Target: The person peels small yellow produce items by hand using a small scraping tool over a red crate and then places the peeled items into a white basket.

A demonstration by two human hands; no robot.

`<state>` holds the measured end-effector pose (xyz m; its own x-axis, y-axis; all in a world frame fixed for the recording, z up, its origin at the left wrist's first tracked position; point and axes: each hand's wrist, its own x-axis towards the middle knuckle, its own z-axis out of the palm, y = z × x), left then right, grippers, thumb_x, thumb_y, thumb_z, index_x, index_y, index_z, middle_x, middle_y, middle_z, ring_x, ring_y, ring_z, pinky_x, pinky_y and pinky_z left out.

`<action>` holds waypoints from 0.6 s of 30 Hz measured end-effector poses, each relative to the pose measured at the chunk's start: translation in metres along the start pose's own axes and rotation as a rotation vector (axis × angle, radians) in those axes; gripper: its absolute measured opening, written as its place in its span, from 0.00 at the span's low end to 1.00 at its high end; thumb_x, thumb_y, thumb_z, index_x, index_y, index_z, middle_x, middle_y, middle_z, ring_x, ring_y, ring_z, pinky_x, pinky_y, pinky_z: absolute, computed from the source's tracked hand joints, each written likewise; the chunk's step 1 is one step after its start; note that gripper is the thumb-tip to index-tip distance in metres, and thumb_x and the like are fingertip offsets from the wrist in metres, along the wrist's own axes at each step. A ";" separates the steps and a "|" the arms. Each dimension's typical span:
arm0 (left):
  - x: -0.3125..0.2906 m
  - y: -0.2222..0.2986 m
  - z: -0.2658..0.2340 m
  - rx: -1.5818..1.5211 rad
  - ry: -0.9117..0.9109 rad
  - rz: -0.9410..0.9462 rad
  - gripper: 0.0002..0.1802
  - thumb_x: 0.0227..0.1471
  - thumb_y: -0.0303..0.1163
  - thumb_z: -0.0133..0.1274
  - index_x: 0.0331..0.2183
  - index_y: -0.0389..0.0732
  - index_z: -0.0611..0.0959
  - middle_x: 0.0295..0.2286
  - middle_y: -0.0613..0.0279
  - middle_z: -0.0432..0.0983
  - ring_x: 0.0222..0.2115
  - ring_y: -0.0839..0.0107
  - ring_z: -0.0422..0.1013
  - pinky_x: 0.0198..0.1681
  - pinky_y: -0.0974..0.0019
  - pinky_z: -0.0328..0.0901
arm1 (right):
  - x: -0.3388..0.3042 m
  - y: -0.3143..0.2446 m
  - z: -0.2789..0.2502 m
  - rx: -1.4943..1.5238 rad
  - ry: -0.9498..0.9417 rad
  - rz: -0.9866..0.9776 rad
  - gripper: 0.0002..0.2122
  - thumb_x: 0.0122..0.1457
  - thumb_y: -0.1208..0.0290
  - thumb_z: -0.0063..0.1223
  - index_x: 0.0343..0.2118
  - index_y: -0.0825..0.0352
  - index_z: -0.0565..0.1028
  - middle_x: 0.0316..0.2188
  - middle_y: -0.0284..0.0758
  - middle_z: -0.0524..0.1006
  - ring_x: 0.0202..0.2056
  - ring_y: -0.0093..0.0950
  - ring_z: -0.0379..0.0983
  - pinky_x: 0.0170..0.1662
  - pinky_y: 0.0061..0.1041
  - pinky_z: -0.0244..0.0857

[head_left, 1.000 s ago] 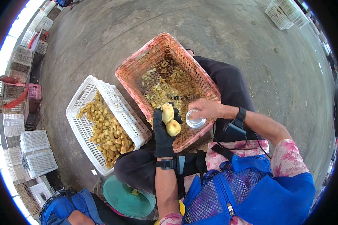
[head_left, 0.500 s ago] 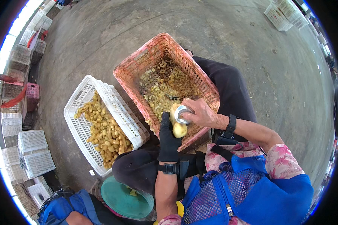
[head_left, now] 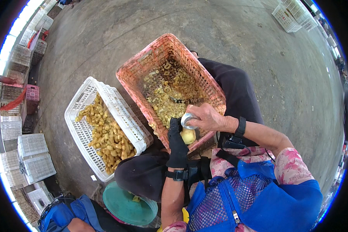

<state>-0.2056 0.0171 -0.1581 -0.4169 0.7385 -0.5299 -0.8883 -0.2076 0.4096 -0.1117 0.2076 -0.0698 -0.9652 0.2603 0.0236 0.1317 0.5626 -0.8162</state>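
My left hand (head_left: 177, 147), in a black glove, is closed round a piece of ginger root (head_left: 188, 136), whose pale rounded end shows beside the thumb. My bare right hand (head_left: 208, 117) grips a silvery metal ring-shaped tool (head_left: 186, 120) and presses it against the top of the ginger. Part of the root is hidden behind the glove and the ring. Both hands are over the near end of a stained pink crate (head_left: 142, 62), with pale peelings and scraps (head_left: 166, 101) inside. To the left a white crate (head_left: 78, 133) holds many knobby ginger roots (head_left: 109, 135).
A green basin (head_left: 129, 207) with a small yellow scrap stands at the lower left. Next to it sits another person in blue (head_left: 75, 214). Stacked crates (head_left: 36, 158) line the left wall; more white crates (head_left: 286, 17) stand far right. My knee is beside the pink crate.
My left hand has turned and shifted slightly right, tilting the ginger so that less of it shows. The metal ring has turned a little in my right hand.
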 end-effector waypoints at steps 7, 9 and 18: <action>-0.006 -0.007 0.014 0.096 0.088 -0.012 0.27 0.84 0.55 0.49 0.58 0.42 0.86 0.50 0.60 0.88 0.47 0.66 0.86 0.51 0.58 0.83 | -0.007 0.004 -0.005 -0.132 -0.021 -0.163 0.16 0.65 0.67 0.70 0.50 0.64 0.76 0.23 0.48 0.79 0.30 0.58 0.81 0.33 0.57 0.71; -0.002 -0.013 0.008 0.088 0.091 0.013 0.27 0.83 0.56 0.49 0.58 0.42 0.86 0.49 0.60 0.88 0.47 0.67 0.86 0.51 0.59 0.83 | -0.008 0.006 -0.003 -0.194 -0.024 -0.196 0.17 0.65 0.67 0.70 0.52 0.64 0.75 0.22 0.47 0.78 0.28 0.57 0.81 0.31 0.56 0.70; 0.002 -0.030 0.008 0.030 0.181 0.003 0.22 0.81 0.52 0.54 0.56 0.44 0.87 0.47 0.62 0.88 0.45 0.64 0.86 0.51 0.57 0.83 | -0.019 0.018 0.006 -0.244 0.009 -0.420 0.17 0.67 0.73 0.69 0.55 0.67 0.75 0.23 0.40 0.77 0.22 0.51 0.77 0.25 0.49 0.68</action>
<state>-0.1782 0.0297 -0.1657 -0.4498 0.6097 -0.6527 -0.8821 -0.1885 0.4318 -0.0921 0.2083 -0.0884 -0.9444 -0.0225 0.3279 -0.2186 0.7880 -0.5756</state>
